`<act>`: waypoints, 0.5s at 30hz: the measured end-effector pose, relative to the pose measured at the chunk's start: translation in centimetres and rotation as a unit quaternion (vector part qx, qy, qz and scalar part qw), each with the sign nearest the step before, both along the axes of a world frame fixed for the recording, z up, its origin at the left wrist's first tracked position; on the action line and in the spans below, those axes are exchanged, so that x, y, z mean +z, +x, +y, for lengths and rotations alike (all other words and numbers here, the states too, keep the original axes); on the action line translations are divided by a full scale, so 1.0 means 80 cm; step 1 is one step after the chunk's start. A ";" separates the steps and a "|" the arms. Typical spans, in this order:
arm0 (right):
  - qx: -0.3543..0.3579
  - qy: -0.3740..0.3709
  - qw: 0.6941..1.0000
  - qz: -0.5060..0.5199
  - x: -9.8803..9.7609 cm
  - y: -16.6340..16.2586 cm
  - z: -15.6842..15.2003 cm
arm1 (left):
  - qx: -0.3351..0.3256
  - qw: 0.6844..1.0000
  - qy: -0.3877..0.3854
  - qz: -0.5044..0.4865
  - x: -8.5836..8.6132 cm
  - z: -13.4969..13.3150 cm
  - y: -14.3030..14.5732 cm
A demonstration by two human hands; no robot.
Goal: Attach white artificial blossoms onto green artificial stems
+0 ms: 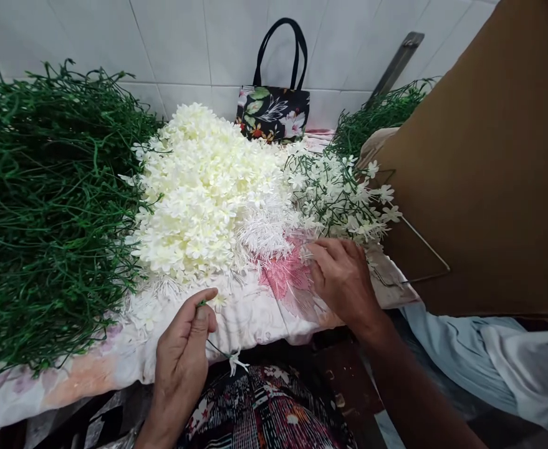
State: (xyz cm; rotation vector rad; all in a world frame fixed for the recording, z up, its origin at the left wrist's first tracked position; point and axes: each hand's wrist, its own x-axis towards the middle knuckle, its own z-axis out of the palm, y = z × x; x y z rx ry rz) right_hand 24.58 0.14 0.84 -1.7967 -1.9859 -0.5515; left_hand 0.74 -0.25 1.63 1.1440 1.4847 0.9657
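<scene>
My left hand (182,349) is closed in a pinch on a thin green stem (217,348) that bends down to a small white flower near my lap. My right hand (343,277) lies palm down at the edge of a pile of white spiky flower centres (267,234), its fingers curled and pinched on something I cannot make out. Behind the hands rises a big heap of cream artificial petals (208,187). Finished sprigs with white flowers on green stems (339,193) lie just beyond my right hand.
A large mass of bare green stems (44,212) fills the left side. More green stems (381,115) lie at the back right. A brown cardboard sheet (493,162) stands on the right. A floral handbag (274,109) leans on the tiled wall. A flowered cloth (255,312) covers the work surface.
</scene>
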 end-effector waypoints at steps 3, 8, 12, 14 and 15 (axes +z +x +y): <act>0.003 -0.026 0.998 -0.051 -0.007 0.004 0.006 | 0.004 1.000 0.015 0.010 0.008 -0.002 0.011; 0.007 -0.035 0.998 -0.052 -0.012 0.000 0.006 | -0.006 0.999 0.022 0.027 0.000 -0.002 0.012; 0.011 -0.018 0.999 -0.049 -0.013 0.003 0.005 | -0.070 0.996 0.056 0.014 -0.008 -0.002 0.007; 0.024 0.010 0.999 -0.027 -0.010 0.002 0.003 | -0.092 0.992 0.081 0.003 -0.008 -0.001 0.005; 0.037 0.024 0.999 -0.006 -0.007 -0.001 0.001 | -0.097 0.991 0.090 -0.003 -0.008 -0.001 0.005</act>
